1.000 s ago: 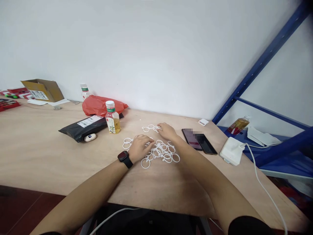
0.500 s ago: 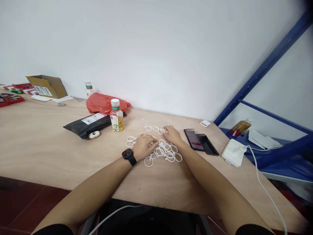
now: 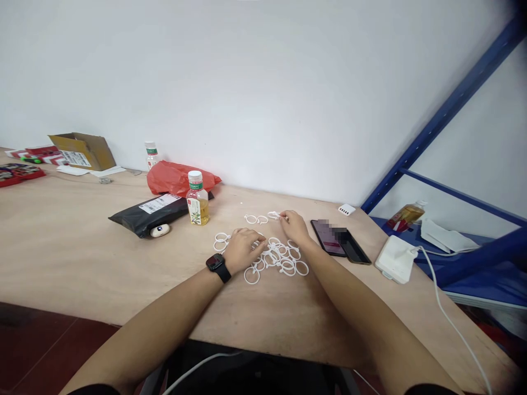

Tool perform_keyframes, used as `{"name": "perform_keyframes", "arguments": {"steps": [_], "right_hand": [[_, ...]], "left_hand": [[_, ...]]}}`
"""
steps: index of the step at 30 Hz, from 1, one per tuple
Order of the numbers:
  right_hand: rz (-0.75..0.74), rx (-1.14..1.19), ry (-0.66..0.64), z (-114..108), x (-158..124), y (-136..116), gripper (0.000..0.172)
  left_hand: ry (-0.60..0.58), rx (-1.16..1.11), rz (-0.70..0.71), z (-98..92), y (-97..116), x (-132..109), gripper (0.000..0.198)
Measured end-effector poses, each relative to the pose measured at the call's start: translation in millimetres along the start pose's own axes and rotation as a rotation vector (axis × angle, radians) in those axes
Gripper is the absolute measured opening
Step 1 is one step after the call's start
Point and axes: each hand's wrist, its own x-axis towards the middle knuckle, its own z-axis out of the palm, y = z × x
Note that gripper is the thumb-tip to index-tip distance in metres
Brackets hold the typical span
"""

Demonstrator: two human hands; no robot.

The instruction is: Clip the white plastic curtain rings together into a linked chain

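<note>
A loose pile of thin white plastic rings [image 3: 287, 267], each with a small knob or loop on its edge, lies on the wooden table. My left hand [image 3: 244, 251], with a black watch at the wrist, rests over the pile's left side. Its thumb and fingers are apart and cover some rings. Beyond the pile, my right hand [image 3: 295, 226] has its fingertips closed on the edge of a white plastic ring [image 3: 273, 215], tilted up from the table. Just left of that ring, a few more rings [image 3: 251, 219] lie in a row.
A drink bottle [image 3: 198, 203], a black parcel bag [image 3: 142, 215], a small white case [image 3: 160, 230] and a red plastic bag [image 3: 173, 178] stand to the left. Right of my hands are two phones [image 3: 327, 241] and a white charger [image 3: 396, 259] with its cable. A blue metal frame [image 3: 444, 115] borders the right.
My right fingers have shifted slightly right, and the ring at their tips now stands tilted up at the row's end. My left hand stays over the pile. The view has tipped slightly.
</note>
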Motion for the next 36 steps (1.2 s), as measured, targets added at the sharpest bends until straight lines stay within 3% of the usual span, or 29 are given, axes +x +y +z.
{"name": "perform_keyframes", "arguments": {"steps": [6, 11, 15, 19, 24, 31, 36], "right_hand": [[-0.135, 0.236, 0.094, -11, -7, -9, 0.015], [-0.254, 0.353, 0.096, -33, -36, -39, 0.011], [-0.318, 0.424, 0.047, -46, -68, -64, 0.007], [-0.362, 0.457, -0.007, -46, -90, -71, 0.008], [-0.316, 0.452, 0.090, -40, -98, -64, 0.021], [-0.314, 0.441, 0.005, -36, -99, -62, 0.019], [-0.196, 0.480, 0.068, -30, -102, -62, 0.021]], "left_hand": [[0.123, -0.022, -0.094, 1.8, -5, 2, 0.028], [0.149, -0.097, -0.135, 2.3, -10, 4, 0.033], [0.218, -0.196, -0.026, 2.8, -8, 3, 0.033], [0.236, -0.182, 0.119, 2.3, -3, 0, 0.018], [0.207, -0.135, 0.163, 2.1, -1, -1, 0.016], [0.187, -0.115, 0.124, -1.6, 2, -2, 0.018], [0.118, -0.067, 0.140, -2.3, 5, -3, 0.022]]}}
